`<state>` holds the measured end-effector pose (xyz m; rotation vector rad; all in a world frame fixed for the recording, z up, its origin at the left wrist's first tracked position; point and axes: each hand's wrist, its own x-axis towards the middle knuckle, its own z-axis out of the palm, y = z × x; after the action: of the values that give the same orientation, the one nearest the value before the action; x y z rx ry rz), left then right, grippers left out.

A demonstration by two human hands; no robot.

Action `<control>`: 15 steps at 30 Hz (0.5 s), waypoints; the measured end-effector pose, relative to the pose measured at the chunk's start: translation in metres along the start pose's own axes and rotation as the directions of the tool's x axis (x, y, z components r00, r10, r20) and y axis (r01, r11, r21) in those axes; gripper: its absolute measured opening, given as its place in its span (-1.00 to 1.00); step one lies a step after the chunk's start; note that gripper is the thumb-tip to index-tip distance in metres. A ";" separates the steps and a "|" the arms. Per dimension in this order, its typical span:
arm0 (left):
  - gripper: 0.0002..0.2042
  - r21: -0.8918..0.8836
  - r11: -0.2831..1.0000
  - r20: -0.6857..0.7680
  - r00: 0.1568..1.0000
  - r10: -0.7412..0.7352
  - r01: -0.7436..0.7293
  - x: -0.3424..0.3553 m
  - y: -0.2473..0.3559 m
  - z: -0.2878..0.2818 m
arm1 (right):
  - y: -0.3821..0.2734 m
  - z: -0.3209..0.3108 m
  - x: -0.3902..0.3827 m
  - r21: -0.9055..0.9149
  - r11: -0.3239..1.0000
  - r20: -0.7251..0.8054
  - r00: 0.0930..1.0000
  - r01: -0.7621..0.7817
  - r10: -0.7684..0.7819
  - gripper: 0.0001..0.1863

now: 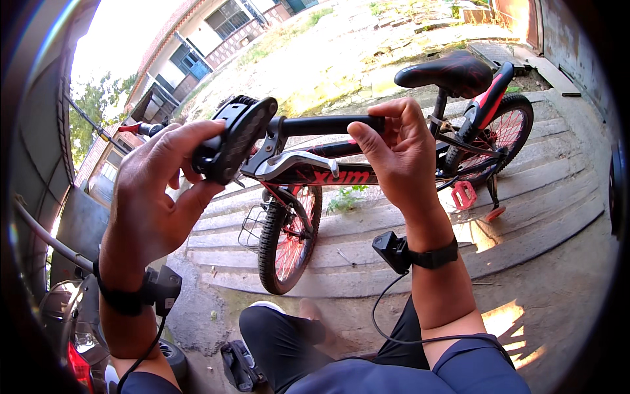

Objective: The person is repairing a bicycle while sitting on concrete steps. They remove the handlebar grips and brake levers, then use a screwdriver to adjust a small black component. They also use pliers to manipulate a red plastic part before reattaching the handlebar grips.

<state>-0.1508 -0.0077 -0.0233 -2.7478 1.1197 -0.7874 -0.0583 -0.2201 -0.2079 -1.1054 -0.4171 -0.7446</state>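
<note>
A red-roofed house point(197, 36) is standing beyond the far edge of the yard point(308, 79), a tree point(98, 108) growing nearby. A weed point(344, 199) is sprouting amid the paving point(357, 226); a red-lamped vehicle point(79, 364) is standing off its near-left corner.

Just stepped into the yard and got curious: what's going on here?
A person's left hand holds up a dark tool-like object. The right hand is at the end of the black handlebar tube; how firm its grip is can't be told. The bicycle stands on the slabbed ground in front of them.
</note>
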 end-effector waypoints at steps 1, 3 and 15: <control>-0.49 -0.044 0.997 -0.019 0.997 0.069 -0.070 0.007 0.003 0.000 | 0.001 0.002 0.000 0.014 1.000 0.000 1.000 0.010 -0.010 -0.74; -0.52 -0.009 0.982 0.006 0.982 0.187 -0.187 0.016 0.003 0.004 | 0.004 0.002 0.000 0.019 0.999 -0.006 0.999 0.035 -0.035 -0.73; -0.66 0.173 0.857 0.099 0.875 0.474 -0.485 0.107 0.015 0.022 | -0.001 0.022 -0.007 0.036 0.997 0.009 0.998 0.067 -0.067 -0.75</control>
<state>-0.0851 -0.0926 0.0004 -2.1711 1.5369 -0.7001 -0.0628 -0.1983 -0.2032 -1.0657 -0.4762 -0.7882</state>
